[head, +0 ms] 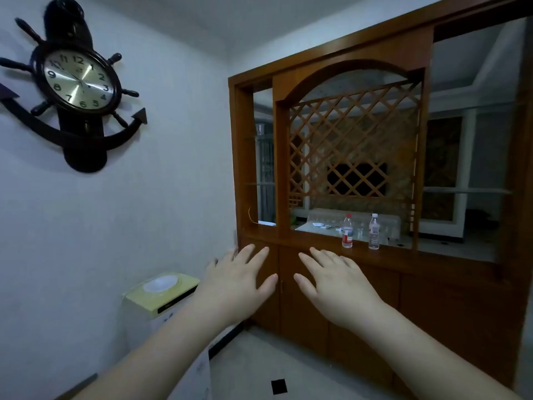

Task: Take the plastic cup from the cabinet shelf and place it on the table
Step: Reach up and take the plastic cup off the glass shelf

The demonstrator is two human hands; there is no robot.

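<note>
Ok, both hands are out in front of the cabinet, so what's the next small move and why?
Probably raise the left hand toward the cup. The cup stands on a high glass shelf in the cabinet's narrow left bay, well above both hands. Both hands are open and empty, and the left one is nearer that bay than the right hand.

A dark clock (79, 82) shaped like a ship's wheel with an anchor hangs on the white wall (161, 183). Two water bottles stand near each other on the brown wooden ledge, one with a red label (347, 230) and one with a white label (374, 231), below a criss-cross wooden screen (354, 148). Down low by the wall sits a white box with a yellow top (161, 293).
</note>
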